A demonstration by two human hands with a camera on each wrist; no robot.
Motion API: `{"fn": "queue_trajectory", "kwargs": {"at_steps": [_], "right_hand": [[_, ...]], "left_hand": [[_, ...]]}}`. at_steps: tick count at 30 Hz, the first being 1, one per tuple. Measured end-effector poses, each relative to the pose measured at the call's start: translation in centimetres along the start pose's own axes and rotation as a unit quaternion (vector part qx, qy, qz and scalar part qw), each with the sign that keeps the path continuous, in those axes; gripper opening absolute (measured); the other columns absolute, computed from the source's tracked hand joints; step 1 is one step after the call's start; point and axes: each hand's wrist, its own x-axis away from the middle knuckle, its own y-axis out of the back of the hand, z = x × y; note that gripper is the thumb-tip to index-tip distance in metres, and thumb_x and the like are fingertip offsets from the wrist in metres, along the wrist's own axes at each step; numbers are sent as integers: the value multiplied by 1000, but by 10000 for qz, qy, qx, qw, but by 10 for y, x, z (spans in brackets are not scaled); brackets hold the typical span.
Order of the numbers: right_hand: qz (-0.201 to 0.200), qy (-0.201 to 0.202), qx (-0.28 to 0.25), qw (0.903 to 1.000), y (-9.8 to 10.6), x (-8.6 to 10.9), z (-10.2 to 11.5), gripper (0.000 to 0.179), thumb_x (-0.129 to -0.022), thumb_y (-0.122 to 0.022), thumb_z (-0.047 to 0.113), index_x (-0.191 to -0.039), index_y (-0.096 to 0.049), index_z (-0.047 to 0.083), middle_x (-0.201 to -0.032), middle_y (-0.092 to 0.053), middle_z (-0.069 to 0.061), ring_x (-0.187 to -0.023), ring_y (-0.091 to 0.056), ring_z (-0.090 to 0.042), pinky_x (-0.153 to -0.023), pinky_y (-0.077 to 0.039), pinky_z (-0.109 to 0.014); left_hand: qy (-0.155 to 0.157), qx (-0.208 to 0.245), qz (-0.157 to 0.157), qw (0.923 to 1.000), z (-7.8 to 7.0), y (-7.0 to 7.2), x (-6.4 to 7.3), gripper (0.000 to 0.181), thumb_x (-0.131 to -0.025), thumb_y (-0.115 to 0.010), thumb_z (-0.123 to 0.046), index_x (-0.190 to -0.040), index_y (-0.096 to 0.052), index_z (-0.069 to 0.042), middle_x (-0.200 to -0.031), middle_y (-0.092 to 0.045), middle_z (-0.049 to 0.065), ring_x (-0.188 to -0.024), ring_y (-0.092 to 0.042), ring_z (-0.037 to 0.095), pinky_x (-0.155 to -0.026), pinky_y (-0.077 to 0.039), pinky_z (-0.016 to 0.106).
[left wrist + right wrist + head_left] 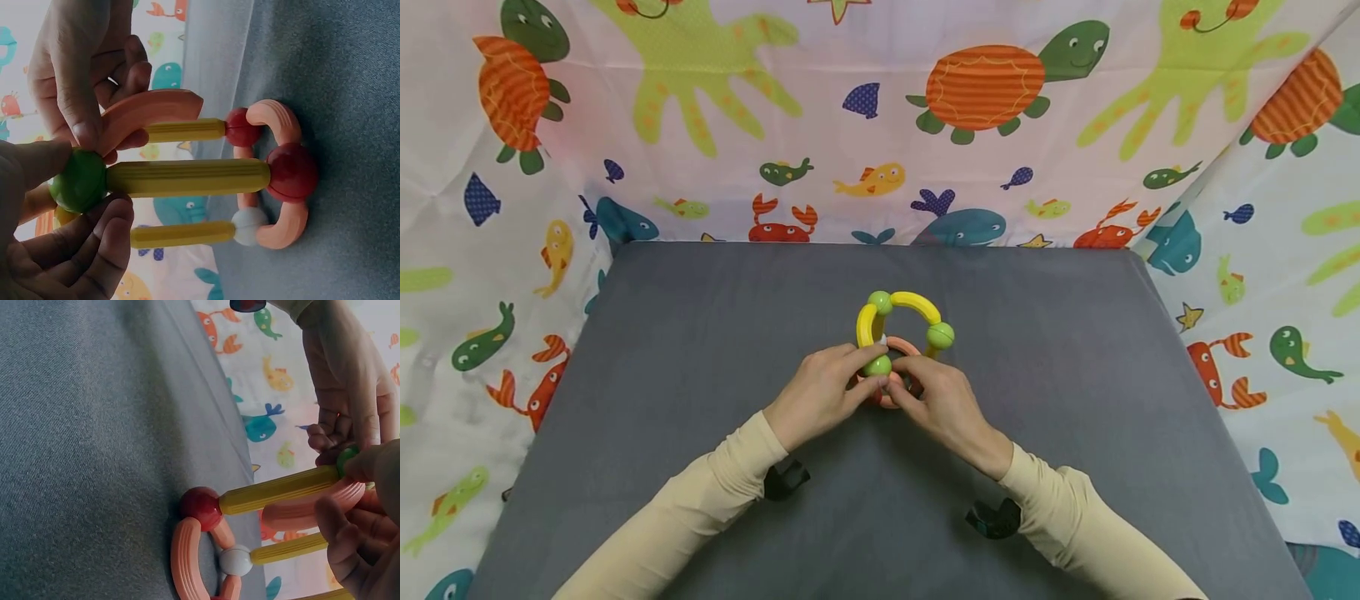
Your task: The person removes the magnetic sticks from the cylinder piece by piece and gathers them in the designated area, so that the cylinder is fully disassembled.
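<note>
A toy frame of rods and balls stands upright in front of me. Its base ring joins curved salmon rods [278, 119] with red balls [292, 172] and a white ball [249, 226]. Straight yellow rods [187, 178] rise from it to green balls, two of them linked by curved yellow rods [916, 304] at the top. My left hand [831, 387] pinches the near green ball [877, 367] between thumb and fingers. In my right hand [947, 404] is a loose-ended curved salmon rod [150, 115], one end held against that green ball.
The frame stands mid-table on a grey cloth [715, 325]. A white cloth printed with sea animals [865, 50] hangs behind and at both sides. A dark wrist camera [786, 481] sits under the left wrist, another camera [994, 518] under the right.
</note>
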Motion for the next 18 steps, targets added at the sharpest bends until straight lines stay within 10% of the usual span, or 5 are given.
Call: {"fn": "queue_trajectory", "kwargs": {"at_steps": [9, 13, 18], "right_hand": [[950, -746, -316, 9922, 21, 17, -16, 12, -97, -62, 24, -100, -69, 15, -67, -67, 7, -56, -56, 1, -53, -43, -19], [1645, -1683, -138, 9718, 53, 37, -60, 20, -99, -58, 26, -105, -71, 12, -74, -70, 4, -69, -63, -8, -66, -50, -28], [1590, -1980, 783, 9641, 91, 52, -131, 22, -98, -57, 12, -108, -73, -1, -98, -72, -18, -87, -66, -29, -78, -52, -49]], "left_hand": [[96, -9, 6, 10000, 0, 1, 1, 47, -88, -73, -28, -131, -63, -12, -75, -57, -1, -63, -46, 8, -57, -39, 19], [63, -28, 73, 9999, 0, 1, 0, 49, -88, -72, -30, -133, -62, -11, -75, -56, -1, -62, -43, 8, -56, -37, 18], [128, -88, 60, 9999, 1, 3, 1, 49, -89, -72, -30, -133, -61, -12, -74, -54, -1, -62, -42, 8, -56, -36, 19]]}}
